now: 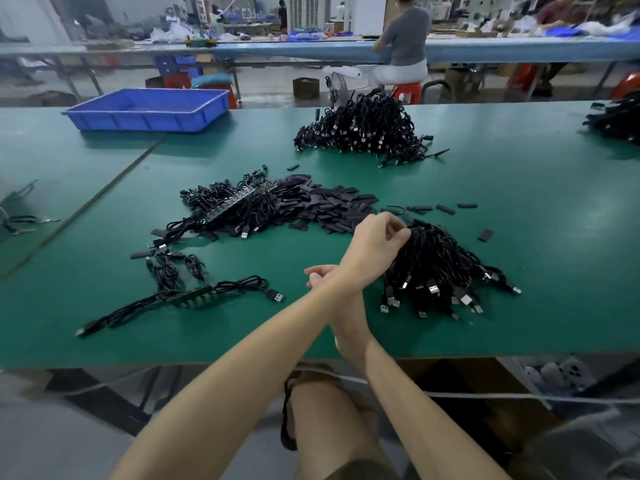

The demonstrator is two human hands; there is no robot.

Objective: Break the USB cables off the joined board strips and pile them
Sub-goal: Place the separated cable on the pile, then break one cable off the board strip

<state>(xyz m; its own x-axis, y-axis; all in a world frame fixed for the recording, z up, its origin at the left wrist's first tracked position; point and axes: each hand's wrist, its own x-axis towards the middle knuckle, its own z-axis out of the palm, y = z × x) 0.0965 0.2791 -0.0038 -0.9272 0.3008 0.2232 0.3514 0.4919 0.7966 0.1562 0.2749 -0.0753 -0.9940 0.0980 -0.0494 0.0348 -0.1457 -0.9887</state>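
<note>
My arms cross over the green table. My left hand reaches right to the top of a pile of black USB cables, its fingers curled round cable ends there. My right hand lies under the left forearm, mostly hidden. Its visible fingers are relaxed and hold nothing. A joined board strip with cables still on it lies at the front left. A heap of more joined strips with cables sits behind it.
Broken-off black board pieces spread out beside that heap. A larger cable pile stands further back and a blue tray at the far left. A person sits at another bench beyond. The table's front edge is close to my knees.
</note>
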